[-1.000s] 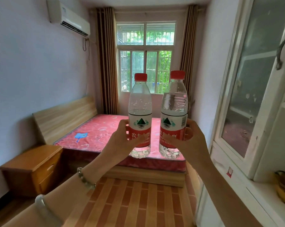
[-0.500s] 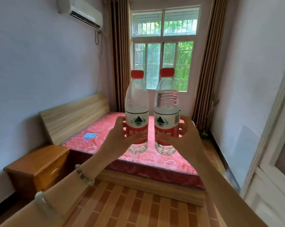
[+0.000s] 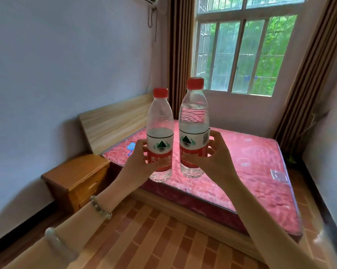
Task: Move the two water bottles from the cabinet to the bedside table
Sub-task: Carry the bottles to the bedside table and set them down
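Two bottles up in the air, one in each hand, out in front of the person at arm's length. The left hand [image 3: 139, 164] has its grip wrapped around the red band of the left water bottle [image 3: 160, 136], thumb across the label, fingers curled behind. The right hand [image 3: 215, 162] holds the right water bottle [image 3: 193, 131] the same way, grip closed on the lower label, fingertips showing past the bottle's right edge. Both bottles stand upright, red caps on top, just beside each other with a thin gap between them; the right one sits a little higher. Water level differs: the left bottle is filled to about the top of its label, the right one well above it.

Neither bottle rests on anything. Behind them lies the bed [image 3: 241, 171] with its pink patterned mattress and a pale wooden headboard [image 3: 113, 123] against the wall. The bedside table [image 3: 76, 177], an orange-brown wooden unit with a drawer, stands down to the left, touching the bed's head end, well apart from the bottles; its top surface is in view.

A bead bracelet [image 3: 101, 207] circles the left wrist, and a pale bangle [image 3: 57, 242] sits further up that forearm. Window [image 3: 245, 53] with brown curtains behind, brick-pattern floor [image 3: 154, 239] below.
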A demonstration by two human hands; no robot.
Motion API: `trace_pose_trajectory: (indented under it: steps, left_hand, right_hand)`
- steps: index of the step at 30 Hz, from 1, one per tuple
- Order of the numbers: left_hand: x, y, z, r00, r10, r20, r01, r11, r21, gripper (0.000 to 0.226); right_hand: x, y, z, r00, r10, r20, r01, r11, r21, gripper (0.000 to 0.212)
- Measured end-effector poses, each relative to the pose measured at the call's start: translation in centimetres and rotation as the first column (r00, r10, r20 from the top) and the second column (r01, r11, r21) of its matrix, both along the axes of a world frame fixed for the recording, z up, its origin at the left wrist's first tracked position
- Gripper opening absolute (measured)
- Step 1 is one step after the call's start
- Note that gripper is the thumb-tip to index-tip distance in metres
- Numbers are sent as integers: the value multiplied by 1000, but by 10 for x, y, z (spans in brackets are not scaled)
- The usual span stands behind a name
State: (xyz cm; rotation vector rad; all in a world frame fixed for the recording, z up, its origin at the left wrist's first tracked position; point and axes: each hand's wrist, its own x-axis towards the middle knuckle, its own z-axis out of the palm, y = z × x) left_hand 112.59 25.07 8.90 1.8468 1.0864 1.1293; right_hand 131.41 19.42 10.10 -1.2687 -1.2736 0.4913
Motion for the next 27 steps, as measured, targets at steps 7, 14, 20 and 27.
trace_pose_trajectory:
  steps: [7,14,20,27]
  left_hand:
    - [-25,127,-1,990,138,20,-138,990,20,61]
    - [-50,220,-1,959,280,38,-280,960,4,61]
    - [-75,305,-14,936,346,63,-344,938,-38,60]
    - [-107,421,-18,889,455,48,-454,890,-31,63]
  right_hand:
    - [-18,147,1,992,118,-33,-119,993,-14,67]
    - [-43,266,-6,972,231,-49,-233,972,-25,65]
    - [-66,372,-21,941,336,-36,-338,940,-40,68]
    - [-100,519,-30,871,490,-27,-491,870,-46,67]
